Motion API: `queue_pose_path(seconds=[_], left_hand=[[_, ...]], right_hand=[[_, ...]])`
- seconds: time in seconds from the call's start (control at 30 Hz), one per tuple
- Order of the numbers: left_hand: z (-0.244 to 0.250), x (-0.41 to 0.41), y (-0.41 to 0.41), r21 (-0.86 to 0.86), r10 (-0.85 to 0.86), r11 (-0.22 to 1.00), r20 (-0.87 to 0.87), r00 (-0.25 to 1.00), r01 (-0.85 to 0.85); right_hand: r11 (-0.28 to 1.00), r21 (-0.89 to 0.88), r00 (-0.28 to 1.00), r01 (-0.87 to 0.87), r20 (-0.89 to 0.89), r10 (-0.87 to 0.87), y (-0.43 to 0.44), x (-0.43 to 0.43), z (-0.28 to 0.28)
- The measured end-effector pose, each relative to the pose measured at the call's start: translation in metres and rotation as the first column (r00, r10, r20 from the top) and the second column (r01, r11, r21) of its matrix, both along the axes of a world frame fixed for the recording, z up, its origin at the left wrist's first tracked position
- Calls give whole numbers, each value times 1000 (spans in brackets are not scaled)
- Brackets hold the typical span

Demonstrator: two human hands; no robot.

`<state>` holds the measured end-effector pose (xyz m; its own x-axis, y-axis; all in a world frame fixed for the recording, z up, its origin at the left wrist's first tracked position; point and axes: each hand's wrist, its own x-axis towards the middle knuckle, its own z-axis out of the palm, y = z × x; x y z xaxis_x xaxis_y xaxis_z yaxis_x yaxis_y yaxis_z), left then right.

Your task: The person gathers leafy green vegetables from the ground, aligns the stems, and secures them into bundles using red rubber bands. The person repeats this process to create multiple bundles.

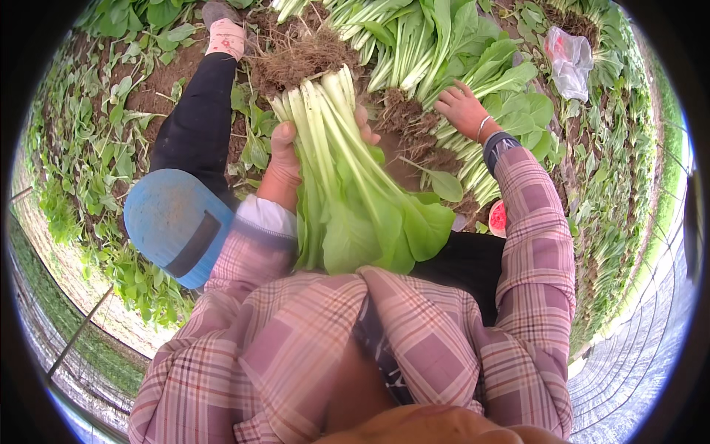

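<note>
My left hand [285, 152] is closed around a bunch of leafy green vegetables [344, 183] with pale stalks. Its brown, soil-covered roots [302, 61] point away from me, and the broad leaves hang towards my chest. Fingertips show on the bunch's right side. To the right, my right hand [460, 108], with a bracelet at the wrist, rests on the edge of a pile of similar greens [477, 133] on the soil. Its fingers are slightly bent and partly spread; whether they grip a stalk, I cannot tell. More greens [410, 50] lie beyond, their roots towards the left.
A blue pad or seat [177, 227] with a dark strap is by my left thigh. My outstretched leg [194, 119] lies at the upper left. A clear plastic bag [569, 64] sits upper right; a round red object [497, 218] is near my right forearm. Loose leaves [122, 100] cover the soil.
</note>
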<state>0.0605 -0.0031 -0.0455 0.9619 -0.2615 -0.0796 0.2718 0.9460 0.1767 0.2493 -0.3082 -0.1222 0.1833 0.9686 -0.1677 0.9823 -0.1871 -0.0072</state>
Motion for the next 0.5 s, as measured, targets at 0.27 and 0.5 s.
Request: queue_pose_path(seconds=[0.27, 0.5], left_hand=[[1, 1, 0, -13, 17, 1000, 22, 1000, -17], [2, -2, 2, 16, 11, 1000, -46, 999, -10]], right_hand=[[994, -53, 993, -93, -79, 88, 24, 10, 7], [1000, -10, 1000, -19, -3, 19, 41, 9, -16]])
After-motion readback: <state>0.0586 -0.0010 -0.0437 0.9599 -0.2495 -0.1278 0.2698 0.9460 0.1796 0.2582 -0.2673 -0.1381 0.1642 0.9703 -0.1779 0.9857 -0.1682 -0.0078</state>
